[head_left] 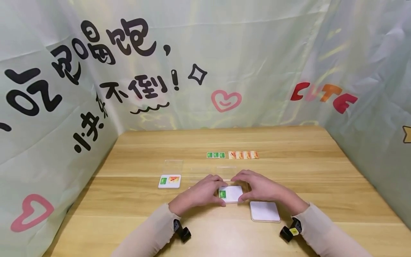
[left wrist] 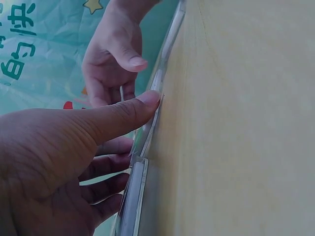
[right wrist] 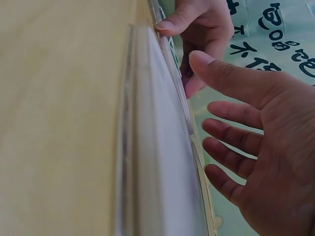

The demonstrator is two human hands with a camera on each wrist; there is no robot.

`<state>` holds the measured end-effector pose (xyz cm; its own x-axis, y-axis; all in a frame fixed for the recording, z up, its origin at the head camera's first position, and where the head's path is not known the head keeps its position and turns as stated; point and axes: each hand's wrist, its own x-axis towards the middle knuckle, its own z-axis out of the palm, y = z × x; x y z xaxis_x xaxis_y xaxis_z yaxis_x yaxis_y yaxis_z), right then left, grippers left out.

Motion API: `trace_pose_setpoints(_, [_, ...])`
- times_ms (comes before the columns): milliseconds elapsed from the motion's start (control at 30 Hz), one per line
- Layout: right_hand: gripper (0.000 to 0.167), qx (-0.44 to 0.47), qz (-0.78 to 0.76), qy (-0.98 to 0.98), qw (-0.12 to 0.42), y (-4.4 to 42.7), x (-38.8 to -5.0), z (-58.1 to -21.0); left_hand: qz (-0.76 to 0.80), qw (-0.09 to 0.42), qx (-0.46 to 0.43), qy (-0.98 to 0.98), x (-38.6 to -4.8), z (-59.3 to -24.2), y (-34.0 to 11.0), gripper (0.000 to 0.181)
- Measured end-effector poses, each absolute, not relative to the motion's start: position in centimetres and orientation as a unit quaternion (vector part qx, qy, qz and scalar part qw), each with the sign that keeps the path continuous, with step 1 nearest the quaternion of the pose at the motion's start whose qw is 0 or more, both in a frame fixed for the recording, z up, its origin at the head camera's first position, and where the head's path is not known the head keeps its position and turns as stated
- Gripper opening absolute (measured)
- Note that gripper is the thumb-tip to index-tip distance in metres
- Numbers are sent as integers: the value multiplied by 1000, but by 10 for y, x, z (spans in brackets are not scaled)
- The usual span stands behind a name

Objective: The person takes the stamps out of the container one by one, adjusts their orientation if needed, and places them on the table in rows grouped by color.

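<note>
Between the two hands, on the table, lies a white card (head_left: 233,193) with a small green sticker (head_left: 222,194) at its left end. My left hand (head_left: 205,191) grips this card at its left end, the thumb (left wrist: 142,101) on the near edge and the fingers farther back. Around the card's right end my right hand (head_left: 258,185) is held with thumb and fingers spread. In the right wrist view the right hand (right wrist: 266,132) looks apart from the card, its fingers loosely bent. Faint clear plastic covers (head_left: 226,167) lie just behind the hands.
On the left is another white card (head_left: 164,185) bearing a green and an orange sticker, with a clear lid (head_left: 173,164) behind. A white card stack (head_left: 264,211) sits near the right wrist. Green stickers (head_left: 216,155) and orange stickers (head_left: 243,155) lie in a row farther back.
</note>
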<state>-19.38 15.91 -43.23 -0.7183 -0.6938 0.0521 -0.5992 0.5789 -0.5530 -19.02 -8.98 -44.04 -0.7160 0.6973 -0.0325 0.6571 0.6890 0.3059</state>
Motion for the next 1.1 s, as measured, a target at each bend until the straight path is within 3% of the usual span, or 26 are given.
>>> trace_pose_setpoints(500, [54, -377, -253, 886, 93, 158, -195, -430, 134, 70, 378, 913, -191, -436, -90, 64])
trace_pose_setpoints(767, [57, -385, -241, 887, 89, 159, -194, -432, 134, 67, 384, 911, -189, -434, -90, 62])
trace_pose_setpoints(1100, [55, -383, -235, 889, 91, 157, -193, -431, 136, 42, 390, 910, -189, -430, -92, 44])
